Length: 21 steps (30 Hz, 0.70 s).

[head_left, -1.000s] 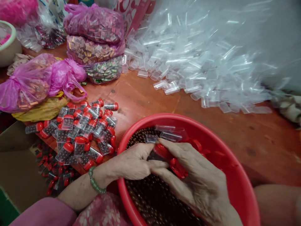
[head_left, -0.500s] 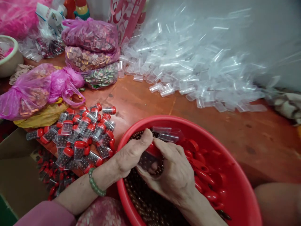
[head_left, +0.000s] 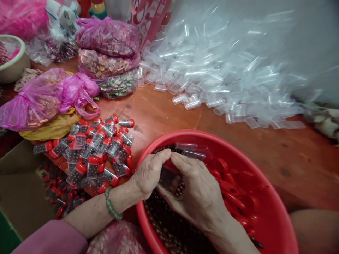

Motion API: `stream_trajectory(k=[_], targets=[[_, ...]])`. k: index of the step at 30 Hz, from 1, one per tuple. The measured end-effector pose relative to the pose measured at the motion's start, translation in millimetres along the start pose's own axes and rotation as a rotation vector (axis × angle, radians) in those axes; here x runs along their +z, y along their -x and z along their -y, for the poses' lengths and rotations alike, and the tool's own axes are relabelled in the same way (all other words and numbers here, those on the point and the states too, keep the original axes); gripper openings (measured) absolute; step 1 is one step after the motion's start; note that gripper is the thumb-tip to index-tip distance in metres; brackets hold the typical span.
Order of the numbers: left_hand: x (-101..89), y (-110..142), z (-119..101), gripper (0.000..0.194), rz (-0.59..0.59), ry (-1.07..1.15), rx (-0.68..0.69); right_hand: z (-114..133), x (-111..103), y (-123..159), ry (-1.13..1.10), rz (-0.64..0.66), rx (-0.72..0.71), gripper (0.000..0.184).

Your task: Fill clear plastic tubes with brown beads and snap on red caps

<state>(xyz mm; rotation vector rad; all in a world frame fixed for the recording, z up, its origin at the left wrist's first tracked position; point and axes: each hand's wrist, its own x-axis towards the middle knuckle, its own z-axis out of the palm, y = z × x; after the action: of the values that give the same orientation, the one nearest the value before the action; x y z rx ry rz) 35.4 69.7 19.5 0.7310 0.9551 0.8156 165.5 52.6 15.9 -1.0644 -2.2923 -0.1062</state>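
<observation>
Over the red basin, my two hands meet around a small clear plastic container with a red cap; dark beads show through its wall. My right hand is closed around its side. My left hand, with a green bead bracelet at the wrist, closes over its top, thumb at the cap. The fingers mostly cover the cap. Strings of dark brown beads lie in the basin below my hands. Loose red caps lie on its right side, and clear empty containers at its far side.
Filled red-capped containers are piled left of the basin, above a cardboard box holding more. Bags of small pieces and tied pink bags sit behind. A large heap of clear containers spreads along the wooden surface.
My left thumb has come down from its raised position and now lies against my right fingers over the cap. Less of the red cap shows. The whole view has shifted slightly.
</observation>
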Motion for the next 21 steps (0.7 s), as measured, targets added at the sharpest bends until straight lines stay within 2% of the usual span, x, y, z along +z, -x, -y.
stream_trajectory(k=[3,5,7,10,13,15,18,20,21], targets=[[-4.2,-0.7,6.9,0.057,0.071,0.012,0.027,0.0,-1.7,-1.7,-0.007,-0.012,-0.030,0.058],[-9.9,2.7,11.7,0.054,0.039,-0.107,0.104,3.0,-2.2,-1.8,0.016,-0.031,-0.063,0.053],[-18.2,7.7,17.4,0.041,-0.059,-0.339,0.257,8.0,-1.5,-1.1,0.050,-0.049,-0.085,0.044],[-30.4,15.7,26.0,0.030,-0.172,-0.730,0.556,17.3,-1.6,-1.1,0.110,-0.089,-0.136,0.032],[-36.9,26.2,26.6,0.024,-0.278,-0.816,0.746,23.4,-7.9,-4.5,0.052,-0.068,-0.179,0.028],[-39.6,36.1,17.0,0.027,-0.284,-0.755,0.703,19.8,-14.7,-6.4,-0.089,0.041,-0.156,0.032],[-51.1,53.8,-11.0,0.046,-0.271,-0.631,0.505,-4.2,-22.2,-4.1,-0.180,0.179,-0.004,0.039],[-68.5,63.7,-31.5,0.042,-0.438,-0.712,0.514,-30.0,-22.5,0.0,0.017,0.269,0.145,0.029],[-79.8,66.9,-40.0,0.037,-0.553,-0.836,0.529,-43.5,-21.2,1.9,0.159,0.407,0.225,0.023]])
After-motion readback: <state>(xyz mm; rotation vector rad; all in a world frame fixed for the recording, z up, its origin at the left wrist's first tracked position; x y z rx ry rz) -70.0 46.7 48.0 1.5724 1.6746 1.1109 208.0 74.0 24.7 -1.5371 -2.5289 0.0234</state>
